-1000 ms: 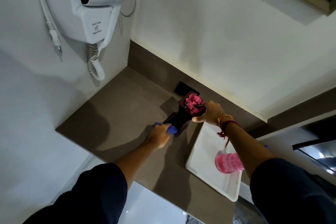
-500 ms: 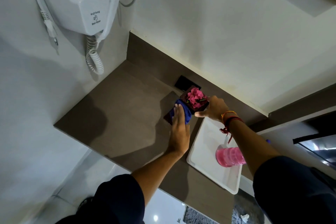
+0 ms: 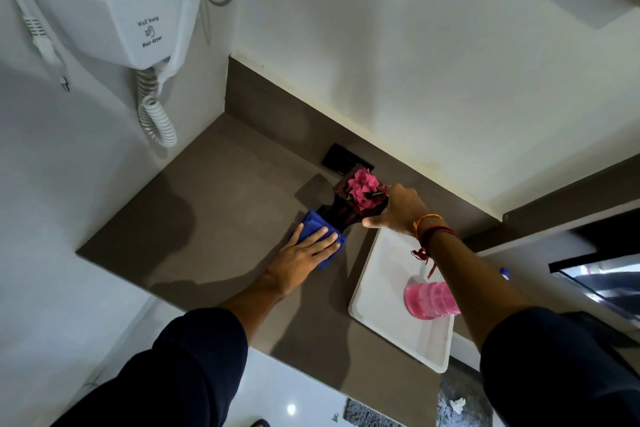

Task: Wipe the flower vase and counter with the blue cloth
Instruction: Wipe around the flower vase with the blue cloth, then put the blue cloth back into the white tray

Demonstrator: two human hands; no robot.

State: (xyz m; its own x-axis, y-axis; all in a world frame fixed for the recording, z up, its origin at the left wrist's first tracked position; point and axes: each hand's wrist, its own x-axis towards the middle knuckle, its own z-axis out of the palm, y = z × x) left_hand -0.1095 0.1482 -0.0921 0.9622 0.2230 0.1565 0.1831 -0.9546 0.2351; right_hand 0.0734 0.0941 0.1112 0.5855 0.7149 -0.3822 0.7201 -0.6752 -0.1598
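Your left hand lay flat, fingers spread, pressing the blue cloth against the brown counter at the base of the dark flower vase. Your right hand pinched the vase's rim between thumb and fingers, beside the pink flowers in its mouth. The vase stood near the back wall. Just to its right, a white tray held a pink container. A wall-hung hair dryer was mounted up at the left.

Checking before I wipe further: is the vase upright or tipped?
Tipped: the vase leans, its top held by the right hand, base by the blue cloth.
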